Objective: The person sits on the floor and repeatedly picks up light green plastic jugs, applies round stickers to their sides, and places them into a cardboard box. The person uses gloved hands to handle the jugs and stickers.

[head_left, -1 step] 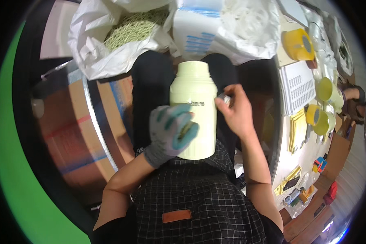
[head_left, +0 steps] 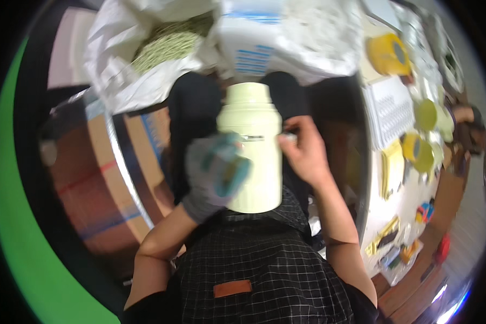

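A pale yellow-green vacuum flask (head_left: 262,173) stands between my thighs, its narrower neck toward the far side. A small dark line of print crosses its front. My left hand (head_left: 216,170), in a grey and teal work glove, lies over the flask's lower left side. Its fingers look curled and are blurred; whatever they may hold is hidden. At the flask's right edge is my bare right hand (head_left: 305,148), its thumb and fingers closed on a small whitish piece (head_left: 289,135), too small to name.
Beyond my knees, one white sack (head_left: 110,86) holds thin pale-green pieces, another white sack (head_left: 329,67) whitish ones. Cardboard boxes (head_left: 108,178) lie at left. The right-hand table (head_left: 375,208) bears a yellow container (head_left: 389,54), printed sheets (head_left: 391,110) and yellow-green cups (head_left: 426,114).
The whole view has shifted slightly. My gloved left hand has moved a little left across the flask and is more blurred. The right hand stays at the flask's right edge.
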Tool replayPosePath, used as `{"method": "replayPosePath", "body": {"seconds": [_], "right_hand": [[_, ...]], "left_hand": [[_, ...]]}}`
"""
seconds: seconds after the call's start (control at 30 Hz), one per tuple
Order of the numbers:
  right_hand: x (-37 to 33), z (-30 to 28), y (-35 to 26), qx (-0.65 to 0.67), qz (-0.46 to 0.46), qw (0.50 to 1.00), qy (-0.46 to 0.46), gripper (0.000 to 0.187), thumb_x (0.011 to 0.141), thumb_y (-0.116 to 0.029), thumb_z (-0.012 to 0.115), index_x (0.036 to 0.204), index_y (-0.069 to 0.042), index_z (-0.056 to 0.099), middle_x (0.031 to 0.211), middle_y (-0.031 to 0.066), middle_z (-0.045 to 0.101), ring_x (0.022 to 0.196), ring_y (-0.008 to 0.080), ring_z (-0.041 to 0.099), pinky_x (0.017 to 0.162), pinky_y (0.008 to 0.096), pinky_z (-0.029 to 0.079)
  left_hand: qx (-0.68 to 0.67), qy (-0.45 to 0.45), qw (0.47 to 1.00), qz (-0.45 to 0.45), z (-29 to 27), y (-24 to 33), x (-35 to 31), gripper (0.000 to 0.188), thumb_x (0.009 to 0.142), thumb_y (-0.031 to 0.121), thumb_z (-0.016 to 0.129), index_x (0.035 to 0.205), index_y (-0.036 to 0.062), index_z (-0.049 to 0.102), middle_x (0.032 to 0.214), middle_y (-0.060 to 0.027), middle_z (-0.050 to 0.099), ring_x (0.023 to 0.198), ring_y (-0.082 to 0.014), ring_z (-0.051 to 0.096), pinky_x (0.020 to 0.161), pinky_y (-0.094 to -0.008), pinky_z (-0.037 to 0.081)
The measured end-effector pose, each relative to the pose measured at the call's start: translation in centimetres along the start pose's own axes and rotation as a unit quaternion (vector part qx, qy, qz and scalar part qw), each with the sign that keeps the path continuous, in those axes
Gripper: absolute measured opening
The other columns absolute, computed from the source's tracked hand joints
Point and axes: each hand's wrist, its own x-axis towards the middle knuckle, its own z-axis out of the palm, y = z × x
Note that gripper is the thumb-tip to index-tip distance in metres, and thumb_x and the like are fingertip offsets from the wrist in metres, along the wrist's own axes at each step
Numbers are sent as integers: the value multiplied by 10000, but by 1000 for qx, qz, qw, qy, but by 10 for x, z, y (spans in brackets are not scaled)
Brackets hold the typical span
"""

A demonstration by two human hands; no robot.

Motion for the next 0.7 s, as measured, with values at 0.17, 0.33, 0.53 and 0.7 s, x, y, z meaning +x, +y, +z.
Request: {"method": "replayPosePath", "body": {"seconds": [0.17,0.33,0.53,0.7], "right_hand": [[-36,15,-52,99,-11,992,-73,635,869,-363,932,1284,-26,589,1261,185,580,1023,293,691,881,425,573],[-69,-31,-42,543,15,827,-143,250,1098,-295,705,1154,-53,677,864,16,673,749,59,600,635,240,475],[-115,-144,66,650,195,704,208,260,1042,-204,719,1242,-47,667,982,69,747,752,150,697,628,304,570],[-190,-211,174,31,143,830,538,340,1022,-17,653,1359,-56,666,1140,129,779,920,239,767,760,379,613]], "left_hand": [[-245,-34,931,-269,-19,-73,89,464,1088,130,690,1508,-42,589,1398,-68,690,1060,-115,634,917,-276,531],[-421,-203,847,-252,-26,-117,96,354,1103,296,662,1296,4,712,1130,0,704,987,-89,607,879,-257,497],[-91,-159,958,-223,35,-132,90,487,1034,284,766,1388,-22,630,1357,-148,669,1252,-258,621,1106,-392,484],[120,-97,978,140,47,1,158,532,945,167,778,1423,10,604,1529,-207,593,1414,-424,548,1197,-541,428]]}}
